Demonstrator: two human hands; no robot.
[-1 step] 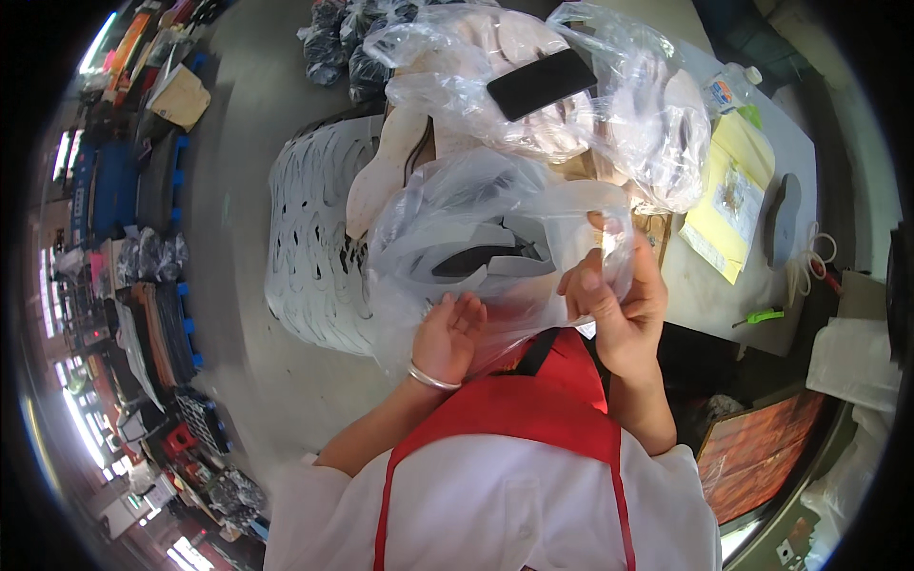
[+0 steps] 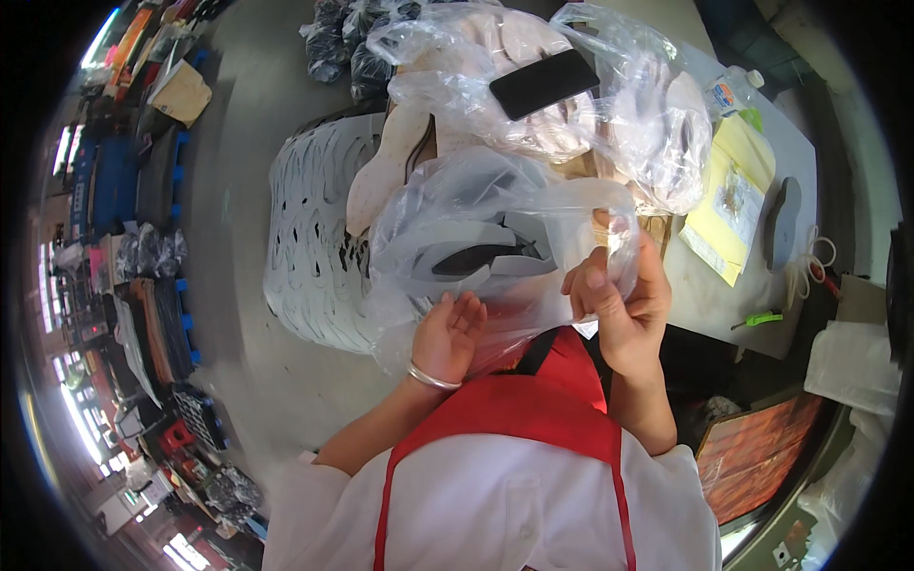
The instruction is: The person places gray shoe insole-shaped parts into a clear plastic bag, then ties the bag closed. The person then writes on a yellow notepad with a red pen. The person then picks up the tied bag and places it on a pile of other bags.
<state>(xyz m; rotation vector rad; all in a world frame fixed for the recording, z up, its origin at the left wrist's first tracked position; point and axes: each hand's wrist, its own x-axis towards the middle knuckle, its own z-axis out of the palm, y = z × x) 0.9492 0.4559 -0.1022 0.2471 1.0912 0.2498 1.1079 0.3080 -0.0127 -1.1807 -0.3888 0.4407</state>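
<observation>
In front of my chest is a clear plastic bag [image 2: 457, 190], its mouth spread wide. Inside it lie curved flat pieces [image 2: 476, 234], pale grey and dark, partly hidden by the film. My right hand [image 2: 624, 319] is closed on the bag's right rim, pinching it between thumb and fingers. At the near left side of the bag rests my left hand [image 2: 450, 338], palm turned up and inward, fingers lightly bent and not gripping. A silver bangle circles that wrist.
Behind are clear bags of pale shoe-sole-shaped pieces [image 2: 657, 133], with a black phone [image 2: 544, 84] on top. A cut-out white sheet stack [image 2: 314, 228] is left. Yellow paper [image 2: 733, 190], a grey insole-shaped piece [image 2: 783, 224], a bottle [image 2: 733, 90] and a green-handled tool [image 2: 762, 319] lie right.
</observation>
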